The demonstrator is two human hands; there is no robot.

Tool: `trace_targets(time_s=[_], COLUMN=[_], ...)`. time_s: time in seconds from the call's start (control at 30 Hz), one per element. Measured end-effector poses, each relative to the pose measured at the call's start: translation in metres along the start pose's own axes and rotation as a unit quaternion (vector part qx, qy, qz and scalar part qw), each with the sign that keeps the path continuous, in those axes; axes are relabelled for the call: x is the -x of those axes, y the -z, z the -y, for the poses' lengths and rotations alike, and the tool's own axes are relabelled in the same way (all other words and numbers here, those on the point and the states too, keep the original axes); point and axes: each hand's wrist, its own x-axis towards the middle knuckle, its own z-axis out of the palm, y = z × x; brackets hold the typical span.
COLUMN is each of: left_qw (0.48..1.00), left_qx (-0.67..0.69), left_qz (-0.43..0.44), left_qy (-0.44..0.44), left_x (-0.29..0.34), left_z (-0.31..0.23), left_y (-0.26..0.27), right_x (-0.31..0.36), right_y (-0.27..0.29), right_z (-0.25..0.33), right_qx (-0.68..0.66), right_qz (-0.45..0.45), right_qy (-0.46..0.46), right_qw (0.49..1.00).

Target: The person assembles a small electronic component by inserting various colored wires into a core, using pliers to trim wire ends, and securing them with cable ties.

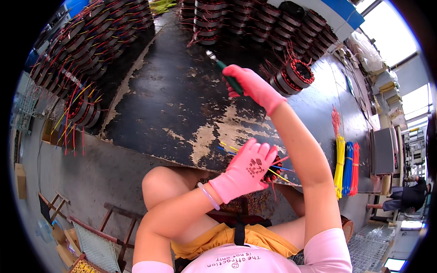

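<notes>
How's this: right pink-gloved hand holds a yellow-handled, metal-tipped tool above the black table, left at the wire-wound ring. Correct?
Handle's wrong: the head view shows a green-handled, metal-tipped tool in the right pink-gloved hand above the black table. The left pink-gloved hand is at the wire-wound ring.

Green-handled tool (pixel 221 65) held apart from wound ring (pixel 274 172)

The tool, tipped with bright metal, is gripped at a slant in the right hand (pixel 252 83), its head pointed forward and left. The dark, red-wound ring is mostly covered by the left hand (pixel 248 168); wires (yellow and blue among them) are splayed to both sides.
</notes>
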Motion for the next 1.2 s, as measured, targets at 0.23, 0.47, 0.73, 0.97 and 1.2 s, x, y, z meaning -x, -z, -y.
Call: trace_targets(time_s=[0.23, 0.47, 0.73, 0.97, 1.2], left_qw=[0.999, 1.000, 0.999, 0.998, 0.999], left_qx=[-0.050, -0.011, 0.018, 0.018, 0.023], left_qz=[-0.002, 0.015, 0.045, 0.051, 0.035], left_qy=[0.015, 0.012, 0.006, 0.019, 0.002], left_x=[-0.012, -0.024, -0.031, -0.031, -0.031], left_z=[0.026, 0.029, 0.032, 0.032, 0.033], left_y=[0.022, 0.035, 0.040, 0.041, 0.040], right_x=[0.219, 0.309, 0.296, 0.287, 0.278], right_y=[0.087, 0.086, 0.088, 0.090, 0.082], right_z=[-0.065, -0.109, -0.133, -0.126, -0.123], right_qx=[-0.391, -0.254, -0.189, -0.148, -0.139], right_qz=[0.080, 0.019, 0.059, 0.061, 0.030], right_qy=[-0.066, -0.161, -0.179, -0.185, -0.175], right_qw=[0.915, 0.953, 0.964, 0.970, 0.974])
